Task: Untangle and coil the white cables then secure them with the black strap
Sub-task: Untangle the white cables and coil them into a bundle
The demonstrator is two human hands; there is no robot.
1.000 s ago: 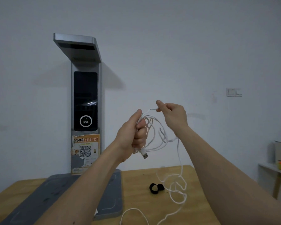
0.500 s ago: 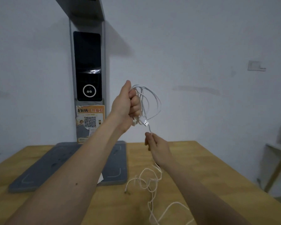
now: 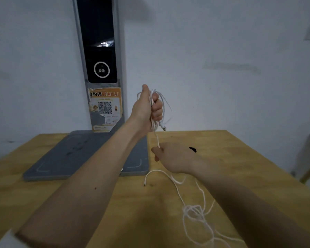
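Head view looks down over a wooden bench set against a pale wall. The left hand is raised above the bench with its fingers curled tight round a bundle of white cables; several loops stick out past the knuckles, and a plug end dangles just below the fist. One strand drops from the bundle to the right hand, which hangs lower, near the bench top, and pinches that strand between thumb and fingertips. Below the right hand, the loose cable runs on across the bench, one free end lying just in front of the grey base plate, the rest trailing toward the near right corner, where it lies in a tangled knot. A black strap lies on the bench just behind the right wrist, mostly hidden by it. The grey base plate carries an upright grey column with a dark screen and an orange sticker bearing a square code, standing behind the left forearm.
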